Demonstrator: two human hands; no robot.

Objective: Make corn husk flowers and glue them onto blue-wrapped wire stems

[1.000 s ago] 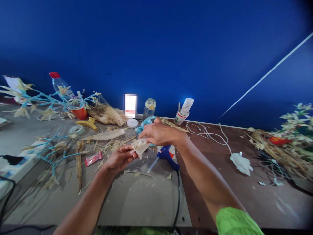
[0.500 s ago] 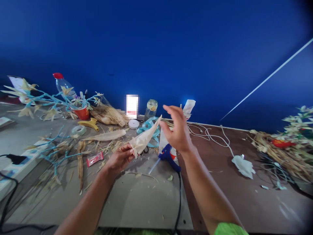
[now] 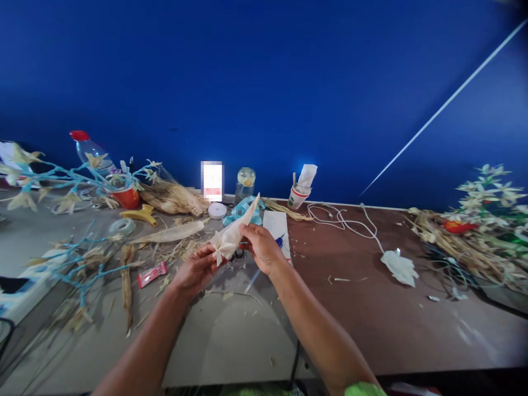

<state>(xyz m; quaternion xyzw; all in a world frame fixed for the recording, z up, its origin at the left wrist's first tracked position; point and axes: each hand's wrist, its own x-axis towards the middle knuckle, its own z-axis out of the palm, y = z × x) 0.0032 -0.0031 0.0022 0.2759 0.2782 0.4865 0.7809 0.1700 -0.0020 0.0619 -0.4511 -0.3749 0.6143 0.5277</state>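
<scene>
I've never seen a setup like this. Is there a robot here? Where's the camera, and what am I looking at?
There is no robot here: these are a person's two bare hands, seen by a camera worn on the head, looking forward and down. The left hand pinches the near end of a thin, cream-coloured pointed piece; the right hand touches its side, though whether it grips is hard to see. On the table, to the left, are a pink packet and a red cup near blue stems. Farther back stand a jar and a white cup.
</scene>
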